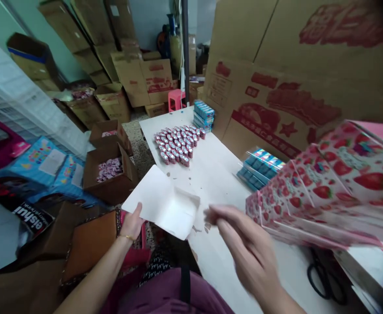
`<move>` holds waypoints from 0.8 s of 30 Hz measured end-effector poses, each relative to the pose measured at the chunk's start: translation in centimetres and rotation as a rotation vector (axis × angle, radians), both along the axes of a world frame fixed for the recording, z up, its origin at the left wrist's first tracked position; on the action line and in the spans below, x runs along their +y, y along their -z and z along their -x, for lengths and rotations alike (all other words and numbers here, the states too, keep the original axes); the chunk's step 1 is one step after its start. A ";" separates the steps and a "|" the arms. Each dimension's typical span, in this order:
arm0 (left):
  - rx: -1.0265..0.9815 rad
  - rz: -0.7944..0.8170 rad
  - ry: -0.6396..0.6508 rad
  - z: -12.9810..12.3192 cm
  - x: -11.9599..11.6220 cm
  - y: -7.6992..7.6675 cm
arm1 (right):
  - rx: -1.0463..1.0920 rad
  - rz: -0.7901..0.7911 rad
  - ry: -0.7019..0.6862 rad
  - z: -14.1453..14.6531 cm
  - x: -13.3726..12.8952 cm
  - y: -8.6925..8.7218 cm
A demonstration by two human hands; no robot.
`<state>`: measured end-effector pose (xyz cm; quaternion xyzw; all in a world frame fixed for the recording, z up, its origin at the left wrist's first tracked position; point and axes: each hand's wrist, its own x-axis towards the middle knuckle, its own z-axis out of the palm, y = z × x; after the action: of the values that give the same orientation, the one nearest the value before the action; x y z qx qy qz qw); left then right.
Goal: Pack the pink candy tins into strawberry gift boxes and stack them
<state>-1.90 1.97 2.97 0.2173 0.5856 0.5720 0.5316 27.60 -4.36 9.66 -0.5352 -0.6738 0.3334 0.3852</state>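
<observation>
White and thin-walled, the open cardboard box (180, 213) at the pale flat table (217, 168)'s near edge looks light and easily creased, best held by its lid's edge, where the bare left hand (133, 225) clamps it; the blurred right hand (248, 246)'s grip is unclear.

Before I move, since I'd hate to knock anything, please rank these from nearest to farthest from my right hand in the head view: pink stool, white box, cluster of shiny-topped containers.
From your right hand:
1. White box: just to its left, open, in your left hand.
2. Shiny-topped containers: farther up the table.
3. Pink stool: beyond the table's far end.
</observation>
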 end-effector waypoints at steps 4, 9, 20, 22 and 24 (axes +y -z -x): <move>-0.071 0.073 -0.035 4.2 4.7 -0.3 | -0.016 0.168 0.160 3.1 10.4 5.0; -0.111 0.121 0.063 10.1 12.7 0.9 | -0.396 0.137 0.213 8.1 22.7 13.3; -0.101 0.266 0.074 17.7 21.4 1.3 | -0.803 0.338 0.245 23.3 42.2 17.9; -0.075 0.280 0.054 17.7 21.8 1.4 | -0.840 0.339 0.222 24.0 42.9 18.9; -0.058 0.293 0.035 17.6 21.9 1.5 | -0.860 0.279 0.203 24.2 42.7 19.6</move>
<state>-19.52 23.88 1.46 0.1309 0.6434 0.4772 0.5841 3.45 38.36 -9.97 -0.7349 -0.6652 0.1292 0.0257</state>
